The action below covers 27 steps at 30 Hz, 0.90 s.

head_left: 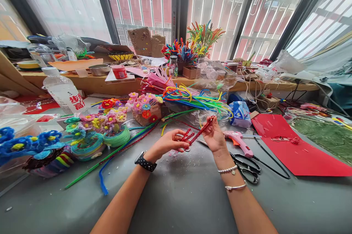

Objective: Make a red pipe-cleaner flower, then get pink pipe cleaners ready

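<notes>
Between my hands, above the grey table, runs a dark red glittery pipe cleaner. My left hand pinches its lower end, where the red wire is bent into several short loops beside the fingers. My right hand grips the upper end between thumb and fingers. Under the left fingertips a small silvery ring shape shows, too small to name surely. Just right of my right hand lie black-handled scissors, partly hidden by the wrist, and a pink glue gun.
Colourful pipe cleaners are heaped ahead. Fuzzy flower pots and a tilted water bottle stand left. Red card lies right, with red fuzzy pieces on it. A cluttered wooden ledge runs below the windows.
</notes>
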Tool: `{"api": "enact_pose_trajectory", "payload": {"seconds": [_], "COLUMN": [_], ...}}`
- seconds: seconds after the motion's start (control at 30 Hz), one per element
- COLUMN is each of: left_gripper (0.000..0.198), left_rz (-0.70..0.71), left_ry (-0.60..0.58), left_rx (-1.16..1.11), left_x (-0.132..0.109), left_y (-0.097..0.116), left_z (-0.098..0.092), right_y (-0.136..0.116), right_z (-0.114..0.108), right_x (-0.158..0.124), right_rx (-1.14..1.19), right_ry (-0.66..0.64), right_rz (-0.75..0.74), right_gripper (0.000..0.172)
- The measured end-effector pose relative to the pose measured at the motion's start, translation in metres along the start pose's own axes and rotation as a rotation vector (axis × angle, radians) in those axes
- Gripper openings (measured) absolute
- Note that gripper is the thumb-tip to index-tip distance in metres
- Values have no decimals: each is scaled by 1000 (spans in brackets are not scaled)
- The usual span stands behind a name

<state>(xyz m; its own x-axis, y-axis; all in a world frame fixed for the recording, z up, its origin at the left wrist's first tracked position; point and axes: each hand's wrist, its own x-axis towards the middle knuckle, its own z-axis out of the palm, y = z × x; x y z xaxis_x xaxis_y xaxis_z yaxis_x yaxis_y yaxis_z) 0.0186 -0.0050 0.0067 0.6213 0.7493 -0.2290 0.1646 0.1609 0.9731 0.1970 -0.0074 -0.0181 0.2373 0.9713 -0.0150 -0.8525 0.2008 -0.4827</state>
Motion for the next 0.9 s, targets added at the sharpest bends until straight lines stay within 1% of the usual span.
{"api": "enact_pose_trajectory", "payload": {"seconds": [0.13, 0.4, 0.53, 0.63, 0.77, 0.9], "left_gripper": [40, 42, 42, 43, 42, 42], "left_rz": [12, 45, 48, 24, -23, -26], "left_ry": [-15, -25, 25, 67, 36, 33], "left_rx": [16, 17, 26, 42, 45, 30], "left_x": [1, 5, 5, 5, 4, 2], "left_y": [-2, -9, -8, -6, -4, -3], "left_z": [0, -3, -3, -3, -3, -2], "right_y": [-1, 0, 0, 0, 1, 1], "right_z": [0, 1, 3, 2, 1, 2], "right_x": [0, -1, -1, -1, 0, -1], "right_rx": [4, -4, 17, 5, -23, -11], "right_ry": [7, 25, 11, 29, -5, -11], "right_rz": [-1, 7, -1, 2, -2, 2], "right_gripper": [22, 19, 15, 12, 12, 11]}}
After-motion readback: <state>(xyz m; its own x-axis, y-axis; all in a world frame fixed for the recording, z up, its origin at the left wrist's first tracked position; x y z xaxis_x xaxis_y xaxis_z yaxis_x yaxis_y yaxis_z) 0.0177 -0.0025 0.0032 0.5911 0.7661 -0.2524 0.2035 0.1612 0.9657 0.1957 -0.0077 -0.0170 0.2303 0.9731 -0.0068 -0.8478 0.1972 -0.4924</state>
